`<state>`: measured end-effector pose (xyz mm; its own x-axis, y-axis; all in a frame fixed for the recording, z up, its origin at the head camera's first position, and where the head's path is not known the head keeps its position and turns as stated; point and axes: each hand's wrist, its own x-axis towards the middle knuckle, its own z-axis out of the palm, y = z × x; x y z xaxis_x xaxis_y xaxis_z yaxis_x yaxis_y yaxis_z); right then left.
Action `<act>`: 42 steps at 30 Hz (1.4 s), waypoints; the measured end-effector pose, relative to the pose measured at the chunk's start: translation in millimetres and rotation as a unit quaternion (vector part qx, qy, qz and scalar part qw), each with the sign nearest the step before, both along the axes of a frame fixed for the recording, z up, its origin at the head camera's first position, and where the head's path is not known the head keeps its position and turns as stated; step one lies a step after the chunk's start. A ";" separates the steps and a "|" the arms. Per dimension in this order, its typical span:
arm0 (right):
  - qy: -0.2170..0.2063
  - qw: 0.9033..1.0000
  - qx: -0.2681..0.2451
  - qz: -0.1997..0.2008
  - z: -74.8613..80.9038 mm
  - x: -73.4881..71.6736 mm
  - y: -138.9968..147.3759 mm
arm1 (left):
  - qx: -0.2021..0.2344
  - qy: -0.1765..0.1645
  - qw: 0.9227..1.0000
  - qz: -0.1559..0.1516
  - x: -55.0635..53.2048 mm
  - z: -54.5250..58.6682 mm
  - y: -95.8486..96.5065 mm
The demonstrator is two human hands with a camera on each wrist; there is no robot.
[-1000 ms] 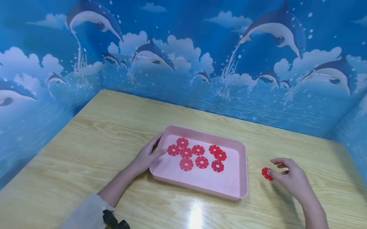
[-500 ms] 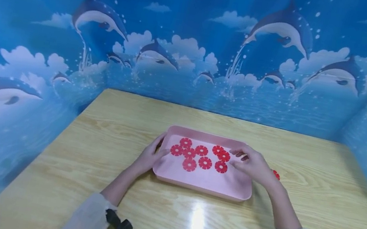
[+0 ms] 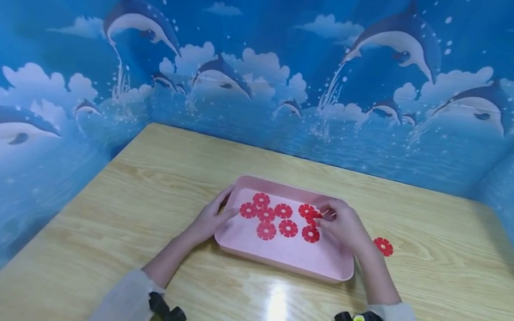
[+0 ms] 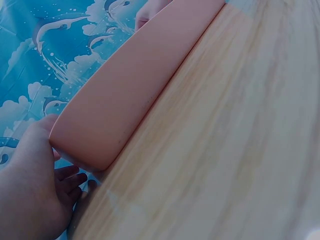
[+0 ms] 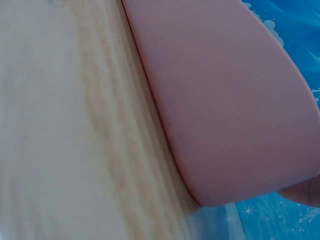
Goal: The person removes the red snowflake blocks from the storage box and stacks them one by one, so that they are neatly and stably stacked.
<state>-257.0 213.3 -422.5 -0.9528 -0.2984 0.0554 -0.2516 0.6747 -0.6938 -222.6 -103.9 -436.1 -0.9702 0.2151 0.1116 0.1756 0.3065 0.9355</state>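
Observation:
A pink tray [image 3: 272, 252] stands on the table with several red notched discs [image 3: 266, 230] lying in it. My left hand [image 3: 207, 219] grips the tray's left side, thumb over the rim and fingers outside; in the left wrist view that hand [image 4: 37, 185] is at the tray's corner. Over the tray's right part, my right hand [image 3: 345, 226] pinches a red disc [image 3: 313, 218] of the right-hand group, thumb and index finger at its edge. One more red disc [image 3: 383, 247] lies on the table right of the tray, beside the right forearm.
The wood-grain table [image 3: 173, 168] runs back to a blue dolphin-print curtain [image 3: 255, 114], which also encloses both sides. The tray's pink outer wall [image 5: 225, 100] fills much of the right wrist view. A light reflection lies on the table in front.
My right hand has let go of a disc on the table at the right, moved left into the tray and closed on another disc. My left hand stays on the tray.

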 end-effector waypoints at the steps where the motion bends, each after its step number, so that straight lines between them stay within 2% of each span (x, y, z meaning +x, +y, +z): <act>1: 0.000 1.000 0.007 -0.001 -0.3 -0.7 0.2 | 0.000 -0.001 1.000 0.000 0.5 0.6 0.1; 2: 0.001 1.000 0.014 0.000 -0.8 -1.2 0.6 | 0.000 -0.001 1.000 0.000 0.7 0.8 0.3; 3: 0.001 1.000 0.021 -0.001 -1.0 -1.5 0.8 | -0.001 -0.002 1.000 -0.002 3.6 5.8 1.1; 6: 0.008 0.999 0.044 0.004 -2.1 -2.9 1.3 | -0.005 -0.004 1.000 0.001 3.6 5.9 1.3; 13: 0.013 0.996 0.082 0.012 -4.5 -4.3 -1.1 | 0.005 -0.004 1.000 0.003 -14.9 -24.5 -4.3; 15: 0.008 0.996 0.090 0.009 -4.5 -3.9 -1.9 | 0.002 0.000 1.000 0.005 -16.5 -28.2 -4.5; 28: 0.029 0.993 0.118 0.011 -6.3 -0.2 -2.8 | -0.003 0.012 1.000 0.011 -17.0 -30.7 -4.2; 33: 0.035 0.994 0.103 0.007 -7.7 1.4 -1.3 | -0.004 0.013 1.000 0.012 -16.1 -28.8 -3.5; 42: 0.026 0.999 0.005 0.027 -2.6 9.3 3.0 | -0.007 0.008 1.000 0.016 -15.5 -28.5 -3.0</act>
<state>-247.6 216.4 -425.1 -0.9313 -0.3502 0.1005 -0.3231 0.6661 -0.6722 -238.1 -106.9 -464.6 -0.9746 0.1855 0.1253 0.1811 0.3247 0.9283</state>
